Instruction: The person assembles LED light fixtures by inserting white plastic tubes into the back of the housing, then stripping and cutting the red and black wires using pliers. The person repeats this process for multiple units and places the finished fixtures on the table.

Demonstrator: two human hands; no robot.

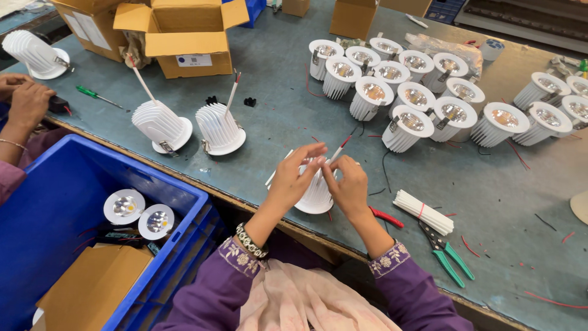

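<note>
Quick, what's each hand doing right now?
Left hand: fingers pinched on the white sleeved wire above the finned white downlight.
Right hand: fingers closed on the same wire, resting against the downlight.

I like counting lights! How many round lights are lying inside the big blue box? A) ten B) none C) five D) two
D: inside the blue box only two round lights lie side by side with their shiny faces up, next to a brown cardboard piece.
</note>
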